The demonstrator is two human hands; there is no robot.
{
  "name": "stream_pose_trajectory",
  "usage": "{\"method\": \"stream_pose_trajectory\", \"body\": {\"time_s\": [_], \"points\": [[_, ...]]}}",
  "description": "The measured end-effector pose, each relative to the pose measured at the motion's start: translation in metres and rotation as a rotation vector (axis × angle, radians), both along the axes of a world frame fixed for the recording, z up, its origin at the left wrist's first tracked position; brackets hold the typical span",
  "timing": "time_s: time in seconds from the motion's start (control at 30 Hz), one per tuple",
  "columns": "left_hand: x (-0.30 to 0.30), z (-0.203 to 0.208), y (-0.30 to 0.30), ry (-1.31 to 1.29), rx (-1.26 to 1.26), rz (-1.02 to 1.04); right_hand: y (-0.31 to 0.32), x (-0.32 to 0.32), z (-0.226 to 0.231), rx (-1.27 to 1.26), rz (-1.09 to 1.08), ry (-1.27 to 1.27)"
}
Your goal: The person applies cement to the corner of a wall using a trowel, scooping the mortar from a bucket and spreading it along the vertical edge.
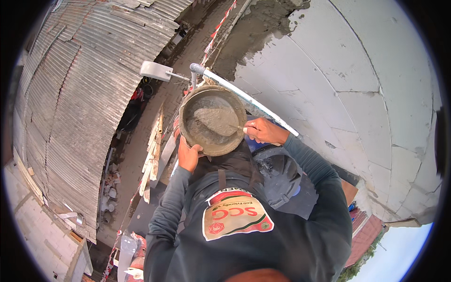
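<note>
In front of me is a round, mortar-crusted bucket [231,95] with wet grey mortar [206,136] inside. My left hand [189,155] grips its near left rim, the thumb over the edge. My right hand [264,131] is closed at the right rim around the handle end of a trowel [216,118]. The trowel's blade lies inside the bucket and is coated in mortar, so its outline is only partly clear. Most of the handle is hidden by my fingers.
A pale pipe [249,98] slants just beyond the bucket, beside a grey block wall [324,70] partly smeared with mortar. A dark tub [279,176] stands right of my legs. Corrugated roofing [89,80], wood strips [152,157] and a lamp head [156,71] are left, above a paved alley far below.
</note>
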State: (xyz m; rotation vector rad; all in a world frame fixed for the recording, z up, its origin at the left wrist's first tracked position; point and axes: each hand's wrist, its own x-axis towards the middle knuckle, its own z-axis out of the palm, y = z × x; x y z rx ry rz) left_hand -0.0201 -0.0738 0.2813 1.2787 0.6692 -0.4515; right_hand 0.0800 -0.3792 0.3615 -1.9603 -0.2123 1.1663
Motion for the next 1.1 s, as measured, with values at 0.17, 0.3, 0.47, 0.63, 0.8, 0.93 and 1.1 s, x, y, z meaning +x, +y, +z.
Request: {"method": "stream_pose_trajectory", "body": {"time_s": [0.17,0.3,0.47,0.63,0.8,0.93,1.1], "points": [[0.001,-0.002,-0.004,-0.006,-0.014,0.041,-0.001,0.021,0.064,-0.013,-0.011,0.087],[0.000,0.003,-0.001,0.004,0.013,0.021,-0.005,0.059,0.115,0.071,-0.177,0.305],[0.005,0.012,-0.004,0.006,0.056,0.013,-0.045,0.148,0.086,0.293,-0.434,0.443],[0.003,0.007,-0.012,-0.002,0.028,0.093,-0.096,0.178,0.119,0.603,-0.578,0.275],[-0.006,-0.006,-0.006,-0.018,0.081,0.062,-0.073,0.151,0.166,0.291,-0.579,-0.078],[0.001,0.000,-0.009,-0.029,0.135,0.011,-0.043,0.152,0.084,-0.179,-0.357,-0.103],[0.003,0.005,-0.009,-0.042,0.118,0.049,-0.027,0.170,-0.039,-0.183,-0.417,-0.055]]}}
